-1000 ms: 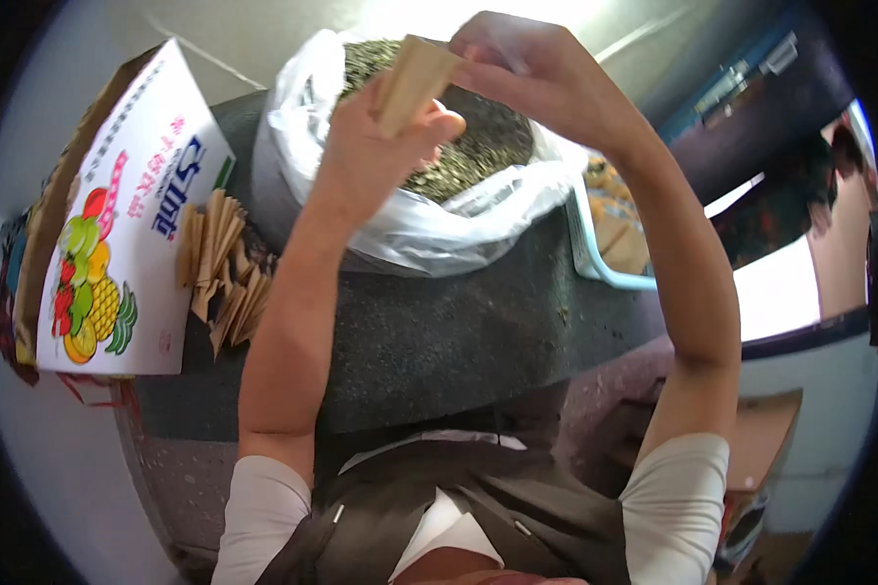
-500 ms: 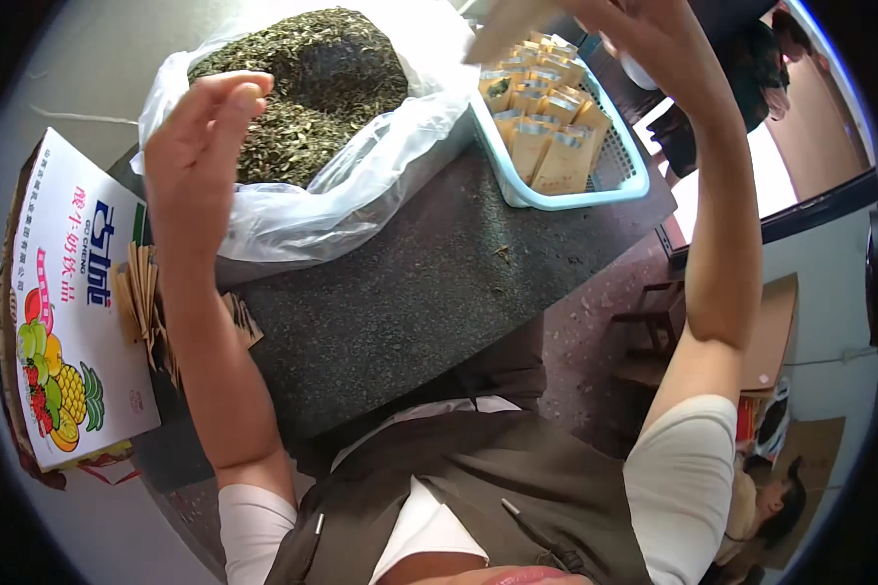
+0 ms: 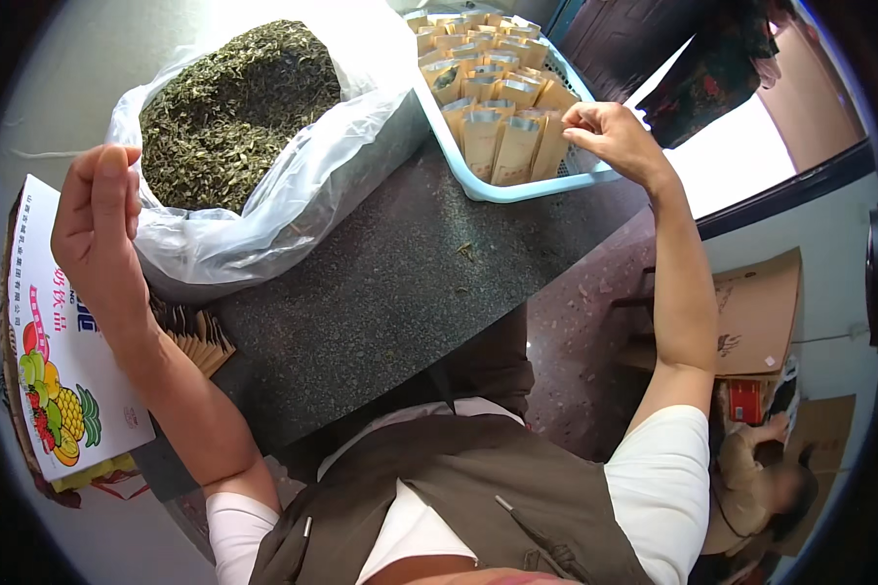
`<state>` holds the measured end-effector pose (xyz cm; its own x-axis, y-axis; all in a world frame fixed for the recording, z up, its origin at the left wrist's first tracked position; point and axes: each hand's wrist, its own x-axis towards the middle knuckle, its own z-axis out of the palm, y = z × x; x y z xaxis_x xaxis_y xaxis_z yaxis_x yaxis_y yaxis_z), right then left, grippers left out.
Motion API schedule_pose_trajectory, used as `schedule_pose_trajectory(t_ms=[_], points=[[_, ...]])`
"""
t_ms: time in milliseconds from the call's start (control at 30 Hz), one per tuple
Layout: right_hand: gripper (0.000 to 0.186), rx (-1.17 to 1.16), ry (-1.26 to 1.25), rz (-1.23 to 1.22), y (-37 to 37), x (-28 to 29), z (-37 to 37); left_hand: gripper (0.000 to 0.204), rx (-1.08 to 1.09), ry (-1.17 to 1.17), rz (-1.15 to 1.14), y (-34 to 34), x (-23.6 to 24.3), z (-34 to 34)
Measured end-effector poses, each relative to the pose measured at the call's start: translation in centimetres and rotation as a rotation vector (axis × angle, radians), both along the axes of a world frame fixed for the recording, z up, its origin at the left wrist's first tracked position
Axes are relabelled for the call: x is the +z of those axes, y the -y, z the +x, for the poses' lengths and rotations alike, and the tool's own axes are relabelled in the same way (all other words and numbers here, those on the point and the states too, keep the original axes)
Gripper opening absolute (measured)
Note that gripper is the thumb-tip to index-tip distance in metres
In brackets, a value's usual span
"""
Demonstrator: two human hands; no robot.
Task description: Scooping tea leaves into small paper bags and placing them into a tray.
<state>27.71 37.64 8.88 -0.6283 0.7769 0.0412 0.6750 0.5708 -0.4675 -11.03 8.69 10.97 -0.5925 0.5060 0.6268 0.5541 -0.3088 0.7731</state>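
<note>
At the far left, a white carton [image 3: 44, 292] printed with fruit is standing by the table's edge. In front of its upper corner, the left hand [image 3: 98, 210] is hanging in the air, the fingers curling in and the thumb pressing down on them; nothing is showing in that grip. Beyond the forearm, a bundle [image 3: 203, 341] of thin tan paper packets is lying on the table, partly hidden.

Next, a clear plastic bag [image 3: 263, 255] is sagging wide around a heap of dried green leaves [image 3: 234, 117]. On the dark speckled table [image 3: 390, 302], a few crumbs [image 3: 465, 252] of leaf are lying in front of the basket.

Tan pouches [image 3: 480, 136] with silvery tops are standing in crowded rows inside the light blue basket [image 3: 527, 190], those nearest the person leaning slightly. Over its near right corner, the right hand [image 3: 615, 136] is bending its fingers beside the endmost pouch; whether the tips are pinching it or only hovering close, I cannot tell. Farther right, cardboard [image 3: 756, 307] is leaning by the wall, and another person [image 3: 751, 487] is sitting low.
</note>
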Motion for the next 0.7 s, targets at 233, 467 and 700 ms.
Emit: schedule_pose_trajectory(t_ms=[233, 467, 700], points=[[0.02, -0.007, -0.108, 0.067, 2.3, 0.3, 0.9, 0.019, 0.007, -0.075, 0.015, -0.4, 0.1, 0.4], [0.025, -0.173, -0.225, -0.52, 10.8, -2.2, 2.5, 0.019, -0.095, -0.116, 0.085, 0.1, 1.0, 2.0], [0.032, -0.077, -0.511, -1.138, 13.2, -8.5, -4.3, 0.031, -0.397, -0.177, -0.044, 1.4, 0.9, 5.4]])
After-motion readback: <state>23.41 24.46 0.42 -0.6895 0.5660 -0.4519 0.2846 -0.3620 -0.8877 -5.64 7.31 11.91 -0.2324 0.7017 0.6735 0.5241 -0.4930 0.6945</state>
